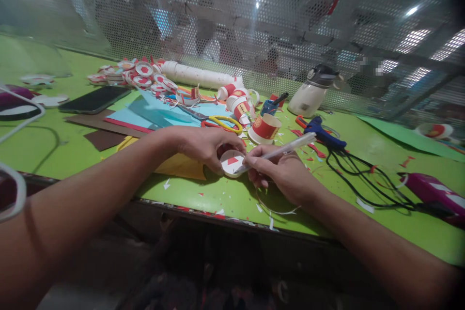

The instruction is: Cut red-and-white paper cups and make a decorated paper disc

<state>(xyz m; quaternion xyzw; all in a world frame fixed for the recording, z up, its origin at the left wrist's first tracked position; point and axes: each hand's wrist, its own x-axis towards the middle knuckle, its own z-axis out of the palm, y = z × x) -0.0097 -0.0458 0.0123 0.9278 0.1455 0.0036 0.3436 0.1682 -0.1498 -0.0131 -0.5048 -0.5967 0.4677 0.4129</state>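
Observation:
My left hand [214, 147] grips the rim of a small round white paper cup bottom [229, 168] with a red patch inside it. In my right hand [279, 169] is a pen [290, 145] with a clear barrel, its tip down at the disc's white face. Just beyond my hands stands a cut red-and-white paper cup [265, 128]. A pair of scissors [225, 125] with yellow handles lies behind my left hand, on blue paper [156, 111]. Under the left forearm, a yellow sheet [181, 167] is partly hidden.
Many red-and-white paper discs [141, 72] pile up at the back left, near a phone [95, 99]. A glue gun [323, 133] with a dark cord and a magenta device [434, 193] lie right. Behind them stand a white bottle [308, 92] and a perforated metal screen [232, 19].

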